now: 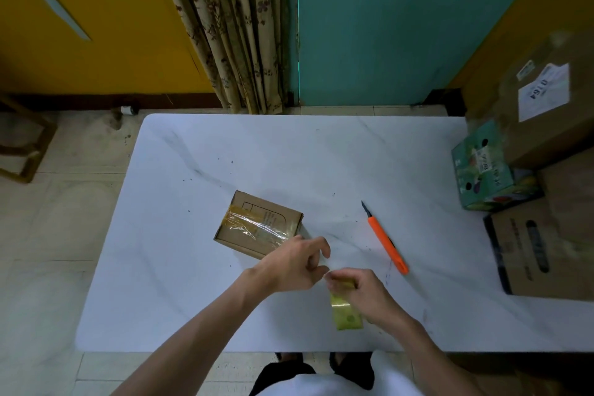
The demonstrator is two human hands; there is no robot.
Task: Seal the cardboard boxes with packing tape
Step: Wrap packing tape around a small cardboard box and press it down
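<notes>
A small cardboard box [247, 235] lies on the white table [289, 154], with shiny clear tape stuck across its top. Just in front of its right corner, my left hand [295, 264] has curled fingers whose tips pinch at the loose end of the tape. My right hand [366, 292] grips the yellowish roll of packing tape [347, 315], which stands on edge near the table's front. The two hands nearly touch above the roll. Most of the roll's upper part is hidden by my right hand.
An orange utility knife [387, 244] lies to the right of my hands, its blade pointing away. Stacked at the table's right edge are a green printed box [485, 170] and larger brown cartons [546, 254]. A curtain [231, 26] hangs behind the table.
</notes>
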